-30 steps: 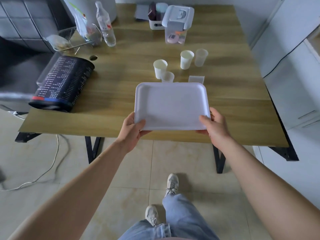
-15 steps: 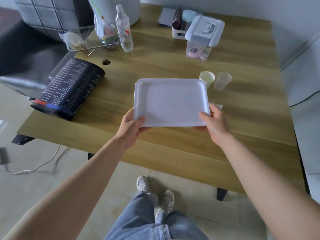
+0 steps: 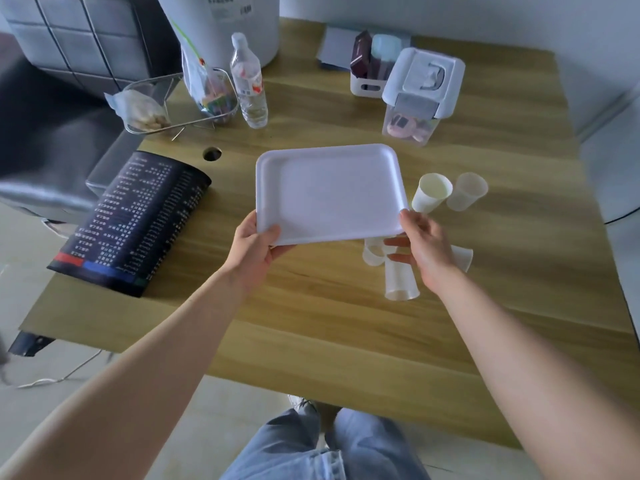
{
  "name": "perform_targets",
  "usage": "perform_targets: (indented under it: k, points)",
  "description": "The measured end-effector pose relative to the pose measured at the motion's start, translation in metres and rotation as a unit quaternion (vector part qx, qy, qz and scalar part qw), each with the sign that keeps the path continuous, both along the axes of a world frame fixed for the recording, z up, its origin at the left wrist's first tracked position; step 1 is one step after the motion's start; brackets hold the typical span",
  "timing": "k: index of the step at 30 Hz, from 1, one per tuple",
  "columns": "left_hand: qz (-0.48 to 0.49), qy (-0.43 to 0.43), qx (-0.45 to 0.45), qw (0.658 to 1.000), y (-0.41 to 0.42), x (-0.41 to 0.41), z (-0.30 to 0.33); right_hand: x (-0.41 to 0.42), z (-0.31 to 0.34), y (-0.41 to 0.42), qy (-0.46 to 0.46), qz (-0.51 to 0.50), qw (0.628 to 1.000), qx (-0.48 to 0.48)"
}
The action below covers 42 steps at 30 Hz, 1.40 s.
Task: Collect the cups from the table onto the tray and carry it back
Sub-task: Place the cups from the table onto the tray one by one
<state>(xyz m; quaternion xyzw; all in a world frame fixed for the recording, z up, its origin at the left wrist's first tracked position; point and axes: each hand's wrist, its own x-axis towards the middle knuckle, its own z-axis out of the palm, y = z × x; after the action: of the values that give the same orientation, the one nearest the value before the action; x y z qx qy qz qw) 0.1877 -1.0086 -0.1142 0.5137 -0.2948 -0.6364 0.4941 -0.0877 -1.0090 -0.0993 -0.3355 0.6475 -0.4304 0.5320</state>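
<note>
I hold a white rectangular tray (image 3: 329, 195) just above the wooden table (image 3: 311, 306). My left hand (image 3: 256, 251) grips its near-left corner. My right hand (image 3: 424, 247) is at the near-right corner, thumb on the rim and fingers spread beneath. A white paper cup (image 3: 431, 197) and a translucent cup (image 3: 465, 192) stand right of the tray. Below the tray's near-right corner are a small cup (image 3: 374, 254) and a taller clear cup (image 3: 400, 282). Another cup (image 3: 462, 258) is partly hidden behind my right hand.
A black printed mat (image 3: 131, 220) lies at the table's left edge. At the back stand a water bottle (image 3: 249, 88), a clear basket of snack bags (image 3: 173, 102), a white organizer (image 3: 370, 71) and a lidded clear container (image 3: 419, 95). A grey sofa (image 3: 52, 98) is left.
I have come closer to the table. The tray has moved further over it and to the left, uncovering the near cups. My right fingers have loosened and spread.
</note>
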Motion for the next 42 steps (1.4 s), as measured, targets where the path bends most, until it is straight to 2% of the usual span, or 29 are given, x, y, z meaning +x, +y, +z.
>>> perform_targets:
  k: [6, 14, 26, 34, 42]
  points:
    - [0.042, 0.009, 0.017, 0.999, -0.043, 0.009, -0.011, -0.002, -0.014, -0.030, 0.047, -0.052, 0.996, 0.048]
    - [0.121, 0.014, 0.055, 0.991, -0.077, 0.006, -0.035, -0.003, -0.041, -0.084, 0.259, 0.006, 0.964, 0.055]
    - [0.158, 0.040, 0.063, 0.985, -0.113, 0.001, -0.055, 0.002, -0.056, -0.121, 0.304, 0.019, 0.948, 0.095]
    - [0.179, 0.023, 0.082, 0.980, -0.113, -0.007, -0.068, -0.013, -0.024, -0.121, 0.288, -0.033, 0.955, 0.058]
    - [0.120, 0.067, 0.093, 0.986, -0.096, -0.042, -0.076, 0.030, 0.008, -0.139, 0.267, -0.018, 0.964, -0.015]
